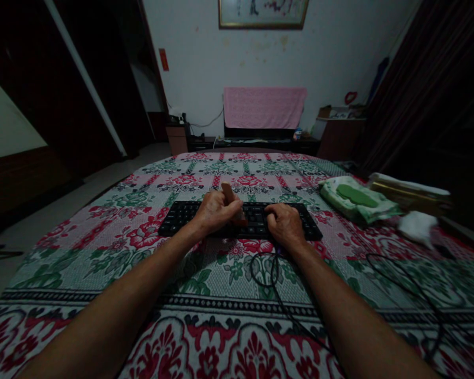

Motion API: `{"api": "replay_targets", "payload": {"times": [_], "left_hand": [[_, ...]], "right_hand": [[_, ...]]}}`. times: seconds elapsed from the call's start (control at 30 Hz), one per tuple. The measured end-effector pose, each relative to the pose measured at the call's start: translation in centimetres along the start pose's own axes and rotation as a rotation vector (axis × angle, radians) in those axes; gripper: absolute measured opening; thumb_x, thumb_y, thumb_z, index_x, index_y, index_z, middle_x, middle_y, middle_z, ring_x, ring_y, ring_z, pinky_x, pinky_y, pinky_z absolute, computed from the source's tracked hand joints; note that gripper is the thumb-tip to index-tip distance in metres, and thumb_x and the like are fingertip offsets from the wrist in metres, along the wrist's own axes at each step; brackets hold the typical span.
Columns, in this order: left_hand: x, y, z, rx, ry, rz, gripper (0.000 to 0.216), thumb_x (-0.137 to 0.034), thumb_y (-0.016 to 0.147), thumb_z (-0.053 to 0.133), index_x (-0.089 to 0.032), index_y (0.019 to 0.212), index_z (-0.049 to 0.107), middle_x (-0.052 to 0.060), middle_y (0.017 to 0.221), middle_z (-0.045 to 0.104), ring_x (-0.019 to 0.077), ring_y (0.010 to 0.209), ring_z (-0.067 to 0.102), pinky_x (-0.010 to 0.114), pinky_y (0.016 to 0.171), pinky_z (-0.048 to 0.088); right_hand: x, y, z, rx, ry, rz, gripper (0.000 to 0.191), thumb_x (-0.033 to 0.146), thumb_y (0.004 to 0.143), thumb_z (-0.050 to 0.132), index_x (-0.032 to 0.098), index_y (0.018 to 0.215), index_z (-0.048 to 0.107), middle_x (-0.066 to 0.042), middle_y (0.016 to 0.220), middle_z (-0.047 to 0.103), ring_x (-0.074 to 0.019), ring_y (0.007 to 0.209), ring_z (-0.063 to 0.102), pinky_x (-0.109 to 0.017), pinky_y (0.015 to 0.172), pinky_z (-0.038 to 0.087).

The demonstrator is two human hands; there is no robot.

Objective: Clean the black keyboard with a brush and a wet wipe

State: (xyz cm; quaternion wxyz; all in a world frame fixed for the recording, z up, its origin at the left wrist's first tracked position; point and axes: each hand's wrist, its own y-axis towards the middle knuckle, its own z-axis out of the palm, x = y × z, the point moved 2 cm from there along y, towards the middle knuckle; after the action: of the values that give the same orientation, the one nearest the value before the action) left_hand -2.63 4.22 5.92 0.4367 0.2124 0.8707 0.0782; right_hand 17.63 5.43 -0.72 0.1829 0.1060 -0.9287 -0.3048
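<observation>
Jutting above and below left fingers — brown tool, over keyboard.

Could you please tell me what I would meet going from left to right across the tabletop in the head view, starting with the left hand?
Left hand gripping a brown-handled tool → right hand → green-and-white packet → white crumpled bundle.

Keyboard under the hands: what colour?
The keyboard is black, with small pale markings on its keys; best seen in the head view.
</observation>
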Motion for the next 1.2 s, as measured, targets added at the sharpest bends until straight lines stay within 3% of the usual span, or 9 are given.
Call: {"api": "replay_targets", "payload": {"times": [0.1, 0.27, 0.53, 0.83, 1.03, 1.2], "left_hand": [[0.4, 0.0, 0.4, 0.041, -0.006, 0.030, 0.028, -0.031, 0.080, 0.048, -0.013, 0.067, 0.066, 0.006, 0.069, 0.069, 0.0126, 0.062, 0.061, 0.022, 0.058, 0.046], [1.0, 0.2, -0.4, -0.046, 0.115, 0.003, 0.025, -0.031, 0.077, 0.051, -0.014, 0.069, 0.066, 0.004, 0.065, 0.067, 0.0140, 0.060, 0.061, 0.022, 0.053, 0.044], [0.2, -0.1, 0.6, 0.019, -0.008, 0.025, 0.030, -0.033, 0.081, 0.049, -0.014, 0.069, 0.068, 0.006, 0.070, 0.070, 0.0140, 0.063, 0.064, 0.023, 0.059, 0.047], [0.7, 0.1, -0.1, -0.035, 0.064, 0.017, 0.028, -0.034, 0.079, 0.051, -0.014, 0.069, 0.067, 0.006, 0.070, 0.069, 0.0151, 0.064, 0.063, 0.024, 0.058, 0.048], [0.4, 0.0, 0.6, 0.112, -0.054, 0.077, 0.018, -0.027, 0.078, 0.051, -0.015, 0.075, 0.064, 0.004, 0.073, 0.068, 0.0134, 0.066, 0.063, 0.024, 0.062, 0.049], [-0.1, -0.2, 0.2, 0.189, -0.128, 0.031, 0.016, -0.020, 0.070, 0.053, -0.016, 0.083, 0.062, 0.003, 0.073, 0.068, 0.0145, 0.068, 0.063, 0.025, 0.062, 0.049]], "right_hand": [[0.1, 0.0, -0.1, 0.004, 0.000, 0.003, 0.024, 0.014, 0.077, 0.046, 0.018, 0.086, 0.068, -0.007, 0.090, 0.070, -0.0215, 0.087, 0.060, -0.033, 0.084, 0.038], [0.1, 0.0, -0.1, -0.003, 0.004, 0.005, 0.024, 0.014, 0.077, 0.046, 0.018, 0.086, 0.068, -0.007, 0.090, 0.070, -0.0214, 0.087, 0.060, -0.033, 0.084, 0.038], [0.1, 0.0, -0.1, -0.006, 0.009, -0.002, 0.023, 0.014, 0.077, 0.046, 0.018, 0.086, 0.067, -0.007, 0.090, 0.070, -0.0210, 0.086, 0.060, -0.033, 0.084, 0.038], [0.0, -0.1, 0.0, -0.007, 0.013, 0.003, 0.024, 0.013, 0.076, 0.046, 0.018, 0.084, 0.067, -0.007, 0.089, 0.069, -0.0210, 0.086, 0.060, -0.033, 0.084, 0.038], [0.0, 0.0, -0.1, -0.001, 0.013, 0.008, 0.024, 0.014, 0.076, 0.046, 0.018, 0.086, 0.068, -0.006, 0.090, 0.070, -0.0212, 0.087, 0.060, -0.033, 0.084, 0.039], [0.1, 0.0, -0.1, -0.008, 0.009, 0.006, 0.024, 0.014, 0.076, 0.046, 0.019, 0.085, 0.068, -0.006, 0.089, 0.070, -0.0213, 0.086, 0.060, -0.033, 0.083, 0.038]]}}
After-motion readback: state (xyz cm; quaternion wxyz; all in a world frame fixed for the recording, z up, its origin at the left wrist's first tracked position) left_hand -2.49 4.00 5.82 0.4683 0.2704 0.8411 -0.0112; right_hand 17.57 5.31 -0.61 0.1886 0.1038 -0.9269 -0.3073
